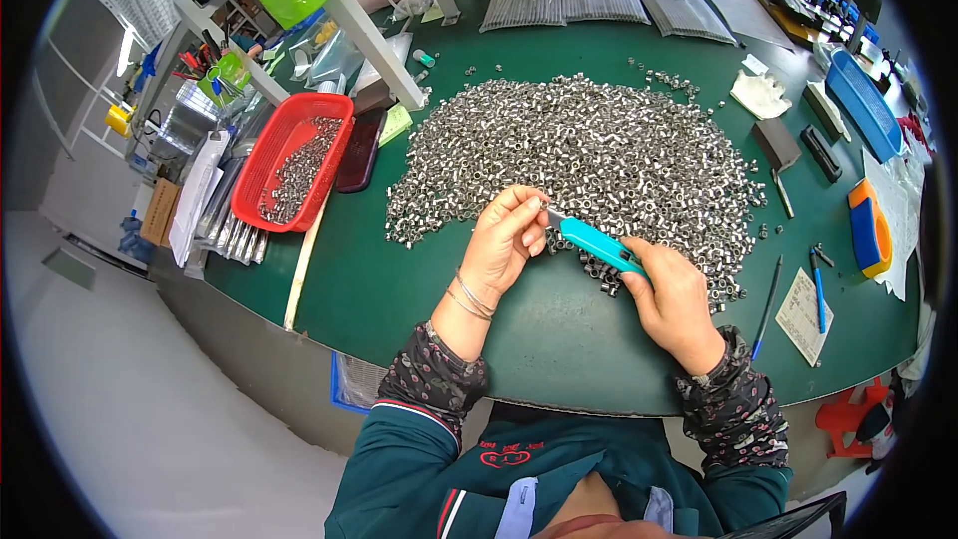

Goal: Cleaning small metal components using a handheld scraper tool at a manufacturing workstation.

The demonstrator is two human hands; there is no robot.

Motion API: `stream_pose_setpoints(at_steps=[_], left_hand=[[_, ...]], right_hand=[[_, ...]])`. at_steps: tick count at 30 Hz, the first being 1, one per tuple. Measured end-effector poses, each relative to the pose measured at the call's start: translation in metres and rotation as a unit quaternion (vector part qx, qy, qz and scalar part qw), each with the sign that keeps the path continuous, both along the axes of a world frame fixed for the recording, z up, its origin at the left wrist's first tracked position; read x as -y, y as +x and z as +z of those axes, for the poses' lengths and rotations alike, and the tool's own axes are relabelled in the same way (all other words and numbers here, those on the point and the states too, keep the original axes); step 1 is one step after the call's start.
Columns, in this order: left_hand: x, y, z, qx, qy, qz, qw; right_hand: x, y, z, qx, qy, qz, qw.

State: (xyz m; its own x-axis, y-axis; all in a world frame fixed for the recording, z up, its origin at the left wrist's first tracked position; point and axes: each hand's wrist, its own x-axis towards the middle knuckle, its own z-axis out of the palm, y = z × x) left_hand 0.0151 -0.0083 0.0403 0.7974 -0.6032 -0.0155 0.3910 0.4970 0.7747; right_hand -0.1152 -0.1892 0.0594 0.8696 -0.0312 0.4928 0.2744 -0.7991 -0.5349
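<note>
My right hand (674,297) is closed around a teal utility knife (599,243), its blade pointing left. The blade's tip reaches my left hand (507,238), whose thumb and fingers pinch together around a small metal ring (543,206), mostly hidden by the fingertips. Both hands are above the near edge of a wide heap of short, shiny metal rings (589,140), spread over the green table (559,339).
A red plastic basket (245,180) holding more metal pieces stands at the left, beside a dark phone (361,150). To the right are a dark block (775,145), pens, a paper slip (803,317), a tape roll (870,230) and a blue tray (863,105). Two people sit across the table.
</note>
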Motion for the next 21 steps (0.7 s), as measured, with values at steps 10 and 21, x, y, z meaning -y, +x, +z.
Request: stream_pose_setpoints(at_steps=[10,21], left_hand=[[0.0021,-0.0015,0.0014,0.005,0.016,0.016,1.000],[0.0030,-0.0028,0.0062,0.004,0.019,0.017,1.000]], right_hand=[[0.0002,0.0000,0.0013,-0.003,0.009,0.002,1.000],[0.0012,0.0006,0.0001,-0.001,0.013,-0.001,1.000]])
